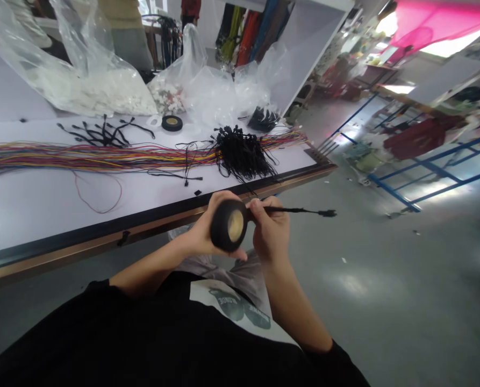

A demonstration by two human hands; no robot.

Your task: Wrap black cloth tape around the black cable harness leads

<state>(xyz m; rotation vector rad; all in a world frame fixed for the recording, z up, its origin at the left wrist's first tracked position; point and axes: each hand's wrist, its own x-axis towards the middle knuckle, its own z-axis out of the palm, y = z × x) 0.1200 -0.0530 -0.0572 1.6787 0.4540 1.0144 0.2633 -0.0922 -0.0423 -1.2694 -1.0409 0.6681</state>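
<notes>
A roll of black tape (228, 226) with a pale core is gripped in my left hand (205, 228), in front of the table's edge. Beside it, my right hand (272, 228) pinches a thin black cable (300, 209), whose connector end points right. Roll and cable meet between the two hands. Just beyond, on the table, a dense pile of black connector cables (243, 153) lies over a long bundle of coloured wires (143, 157).
On the white table (42, 209) lie a second tape roll (172, 123) and loose black cables (106, 131). Clear plastic bags (98, 86) of white parts stand behind. A blue metal frame (393, 194) is at the right.
</notes>
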